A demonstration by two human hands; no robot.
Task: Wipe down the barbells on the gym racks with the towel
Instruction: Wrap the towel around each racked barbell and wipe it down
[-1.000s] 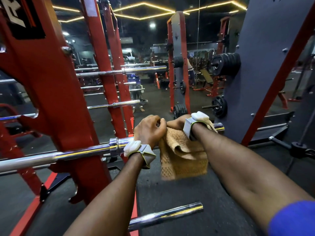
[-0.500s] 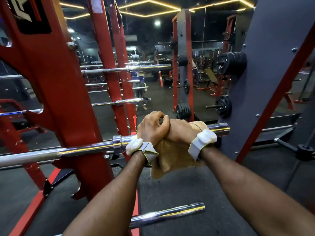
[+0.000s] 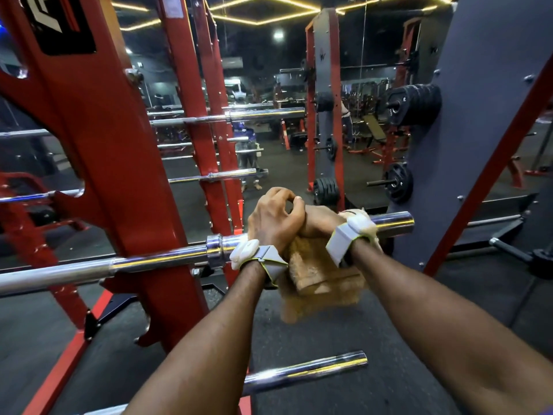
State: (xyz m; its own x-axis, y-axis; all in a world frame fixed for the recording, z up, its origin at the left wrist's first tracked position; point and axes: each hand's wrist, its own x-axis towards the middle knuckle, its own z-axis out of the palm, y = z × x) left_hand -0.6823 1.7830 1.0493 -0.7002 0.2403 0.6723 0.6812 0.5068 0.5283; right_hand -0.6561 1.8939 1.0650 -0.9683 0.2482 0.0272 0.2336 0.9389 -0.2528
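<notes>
A chrome barbell rests across the red rack at waist height, its sleeve end pointing right. A tan towel is wrapped over the sleeve and hangs below it. My right hand grips the towel around the sleeve. My left hand is curled over the sleeve just left of it, touching the right hand, near the collar. Both wrists carry white-and-grey bands.
A second chrome bar lies lower, near my forearms. More bars sit higher on the rack. A grey and red upright with black weight plates stands close on the right. A mirror behind reflects the gym.
My right hand has slid left along the sleeve with the towel, from near the sleeve's end to against my left hand. More bare sleeve end now shows on the right.
</notes>
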